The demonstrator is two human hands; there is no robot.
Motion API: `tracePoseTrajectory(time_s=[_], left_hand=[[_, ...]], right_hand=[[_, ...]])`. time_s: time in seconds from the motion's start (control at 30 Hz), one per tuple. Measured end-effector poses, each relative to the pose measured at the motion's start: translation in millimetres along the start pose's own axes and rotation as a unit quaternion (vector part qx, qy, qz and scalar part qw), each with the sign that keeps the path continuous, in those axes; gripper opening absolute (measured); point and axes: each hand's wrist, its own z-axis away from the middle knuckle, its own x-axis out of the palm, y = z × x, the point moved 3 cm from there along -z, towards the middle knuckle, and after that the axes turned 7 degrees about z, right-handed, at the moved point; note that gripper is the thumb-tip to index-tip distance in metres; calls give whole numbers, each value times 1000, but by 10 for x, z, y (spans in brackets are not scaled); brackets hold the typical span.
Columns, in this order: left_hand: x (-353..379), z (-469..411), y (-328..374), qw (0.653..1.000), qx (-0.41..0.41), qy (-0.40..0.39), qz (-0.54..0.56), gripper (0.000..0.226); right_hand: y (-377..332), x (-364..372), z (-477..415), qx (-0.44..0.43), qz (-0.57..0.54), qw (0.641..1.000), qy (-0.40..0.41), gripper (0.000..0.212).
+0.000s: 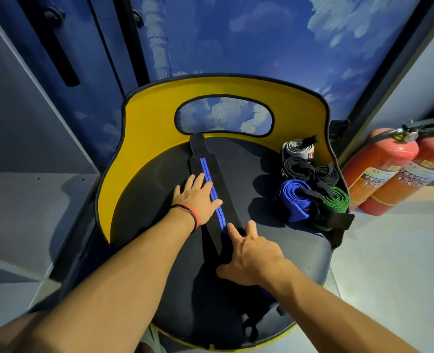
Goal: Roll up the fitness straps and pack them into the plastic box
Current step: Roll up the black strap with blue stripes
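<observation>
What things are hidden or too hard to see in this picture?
- Head view: the near end of the striped strap lies under the right hand, so any roll there is hidden.
- Fire extinguishers: label print too small; the right one is cut by the frame edge.
- Rolled straps: they overlap, so their count is unclear.
- Plastic box: nowhere in view.

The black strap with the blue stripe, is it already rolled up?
No, the black strap lies stretched flat on the chair seat under the left hand.
</observation>
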Motion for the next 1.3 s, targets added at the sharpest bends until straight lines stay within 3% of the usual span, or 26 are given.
tracePoseTrajectory(time_s=[0.13,0.33,0.4,0.53,0.63,0.83,1.03,1.17,1.3], left_hand=[[52,85,62,997,9,57,-44,68],[83,245,212,991,16,131,2,45],[139,274,268,993,-1,113,20,56],[157,189,267,995,-23,54,85,99],[95,52,224,997,0,56,53,102],[47,-129,130,997,17,42,64,64],[155,-59,130,998,-5,64,30,62],[111,69,241,989,-14,147,-16,44],[129,159,260,994,-19,96,51,36]], right_hand=[[12,10,49,-15,31,999,16,99],[-49,83,65,-1,55,995,85,100],[-90,125,58,3,45,990,136,89],[-126,176,-42,13,22,980,199,79],[-110,119,-139,20,24,977,213,80],[-104,124,-139,12,39,977,210,81],[-15,440,63,-10,44,967,251,101],[198,494,272,-93,21,964,250,96],[449,536,465,-187,26,958,217,83]])
